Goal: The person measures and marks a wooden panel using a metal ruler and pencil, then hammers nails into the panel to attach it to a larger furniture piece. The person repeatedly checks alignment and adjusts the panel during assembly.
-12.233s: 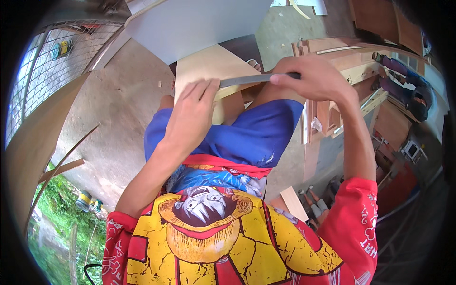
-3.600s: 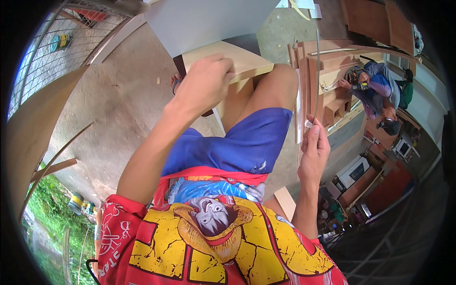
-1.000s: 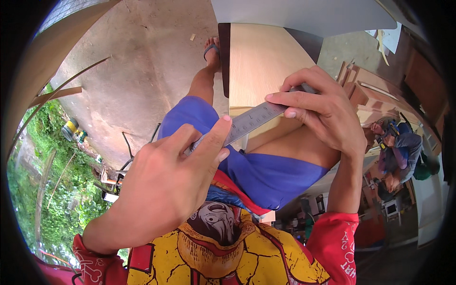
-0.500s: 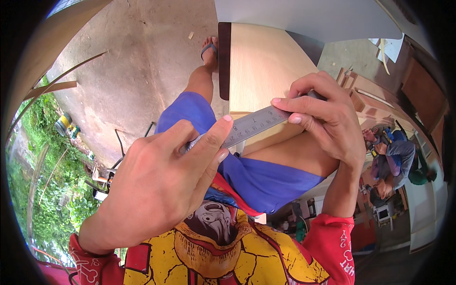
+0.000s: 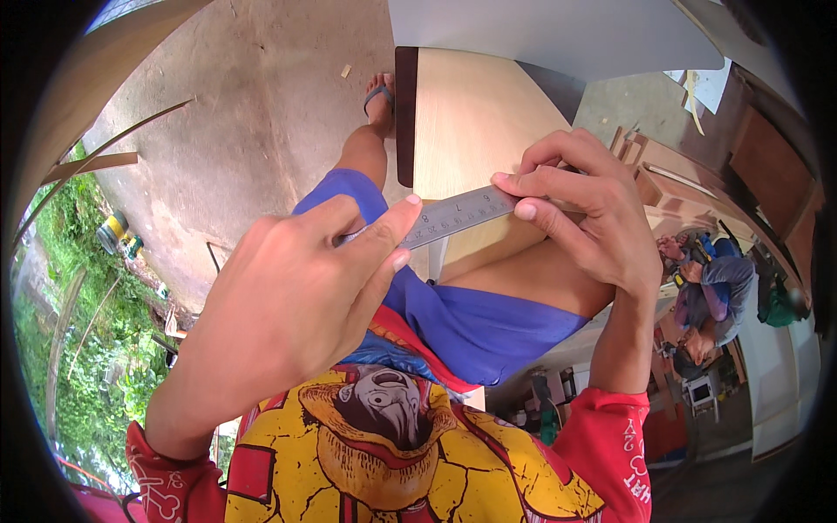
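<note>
A grey metal ruler (image 5: pixel 458 214) with printed markings is stretched between my two hands, tilted up toward the right. My left hand (image 5: pixel 288 288) pinches its lower left end between thumb and forefinger. Around the other end, my right hand (image 5: pixel 588 205) has its thumb and fingers closed; that end is partly hidden behind the fingers. Beneath the ruler and beyond it lies a pale wood-grain board (image 5: pixel 475 122) with a dark edge strip (image 5: pixel 406 113) along its left side. My legs, in blue shorts, are on either side of the board's near end.
A large grey-white panel (image 5: pixel 558 35) rises at the far side. Wooden pieces (image 5: pixel 663 183) are stacked at the right, where another person (image 5: pixel 719 279) crouches. Concrete floor (image 5: pixel 235 105) spreads to the left, with a yellow and black tool (image 5: pixel 113 231) near the greenery.
The ruler and both hands have shifted slightly left in the picture, and the ruler lies a little flatter. Both hands keep their hold on it.
</note>
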{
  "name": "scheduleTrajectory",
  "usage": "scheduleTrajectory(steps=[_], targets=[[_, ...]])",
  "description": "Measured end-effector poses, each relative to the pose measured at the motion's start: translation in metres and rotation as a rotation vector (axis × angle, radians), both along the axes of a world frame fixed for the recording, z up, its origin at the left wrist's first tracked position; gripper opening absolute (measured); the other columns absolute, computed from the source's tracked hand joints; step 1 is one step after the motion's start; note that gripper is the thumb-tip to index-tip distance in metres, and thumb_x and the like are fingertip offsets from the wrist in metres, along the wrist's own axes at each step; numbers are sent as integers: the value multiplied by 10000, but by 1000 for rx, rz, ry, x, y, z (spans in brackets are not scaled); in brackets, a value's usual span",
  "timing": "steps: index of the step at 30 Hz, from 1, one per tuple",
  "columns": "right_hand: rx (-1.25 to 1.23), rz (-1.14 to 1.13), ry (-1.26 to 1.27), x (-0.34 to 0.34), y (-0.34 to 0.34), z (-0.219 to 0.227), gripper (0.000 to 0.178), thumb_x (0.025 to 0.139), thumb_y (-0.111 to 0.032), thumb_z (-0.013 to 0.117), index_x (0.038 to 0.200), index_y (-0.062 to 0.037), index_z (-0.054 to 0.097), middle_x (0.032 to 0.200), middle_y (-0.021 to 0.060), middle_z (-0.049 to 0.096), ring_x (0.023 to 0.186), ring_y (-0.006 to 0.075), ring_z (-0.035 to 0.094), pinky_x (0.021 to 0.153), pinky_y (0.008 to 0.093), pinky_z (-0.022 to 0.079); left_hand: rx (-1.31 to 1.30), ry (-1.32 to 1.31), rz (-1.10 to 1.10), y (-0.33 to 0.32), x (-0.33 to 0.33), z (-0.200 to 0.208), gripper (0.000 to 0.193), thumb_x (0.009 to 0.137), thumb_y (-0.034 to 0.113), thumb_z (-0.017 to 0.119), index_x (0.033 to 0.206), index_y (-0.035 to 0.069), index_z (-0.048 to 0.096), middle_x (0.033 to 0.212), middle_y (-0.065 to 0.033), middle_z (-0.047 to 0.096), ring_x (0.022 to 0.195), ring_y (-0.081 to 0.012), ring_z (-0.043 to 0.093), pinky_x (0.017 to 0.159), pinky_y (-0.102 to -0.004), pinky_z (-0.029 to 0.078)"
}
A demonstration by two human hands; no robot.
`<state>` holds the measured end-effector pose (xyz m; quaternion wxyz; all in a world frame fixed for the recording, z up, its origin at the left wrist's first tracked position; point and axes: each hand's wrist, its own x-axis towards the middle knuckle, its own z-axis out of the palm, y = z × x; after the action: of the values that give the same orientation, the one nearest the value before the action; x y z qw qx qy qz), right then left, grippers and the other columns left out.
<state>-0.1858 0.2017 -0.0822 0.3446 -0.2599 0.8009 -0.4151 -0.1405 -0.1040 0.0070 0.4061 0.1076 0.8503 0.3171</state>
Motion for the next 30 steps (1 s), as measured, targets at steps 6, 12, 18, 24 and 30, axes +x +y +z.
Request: scheduleTrajectory(steps=[6, 12, 18, 24, 30], targets=[[16, 18, -10, -2, 0, 4, 266, 940, -138, 809, 1189, -67, 872, 1092, 57, 714, 977, 238, 642, 850, 369, 511, 34, 24, -6, -4, -1, -8, 418, 1012, 70, 741, 1425, 4, 752, 795, -151, 607, 636, -319, 635, 604, -422, 509], [41, 36, 59, -4, -1, 2, 243, 924, -106, 798, 1150, -53, 869, 1107, 67, 735, 998, 253, 656, 858, 372, 517, 58, 51, -5, -6, 2, -15, 439, 1005, 59, 758, 1444, 37, 748, 823, -155, 636, 638, -317, 651, 615, -416, 528], [-69, -38, 30, 2, 5, 3, 216, 903, -149, 845, 1112, -99, 873, 1055, 39, 759, 947, 265, 673, 829, 384, 545, 30, -90, 115, 14, -1, 22, 370, 1008, 64, 784, 1378, 46, 766, 862, -162, 674, 654, -350, 677, 610, -418, 540], [-18, -39, 55, 1, 1, 3, 218, 911, -167, 842, 1112, -88, 867, 1050, 45, 758, 970, 263, 688, 829, 383, 552, -2, -87, 153, 12, 1, 13, 301, 1025, 78, 785, 1322, 27, 771, 882, -178, 711, 675, -368, 686, 607, -414, 531], [8, -11, 96, 2, -2, 2, 205, 919, -181, 833, 1098, -85, 857, 1038, 32, 756, 931, 270, 675, 810, 393, 551, 30, -26, 145, 5, 4, -2, 298, 1016, 73, 790, 1307, 13, 778, 887, -182, 729, 670, -344, 696, 616, -410, 535]])
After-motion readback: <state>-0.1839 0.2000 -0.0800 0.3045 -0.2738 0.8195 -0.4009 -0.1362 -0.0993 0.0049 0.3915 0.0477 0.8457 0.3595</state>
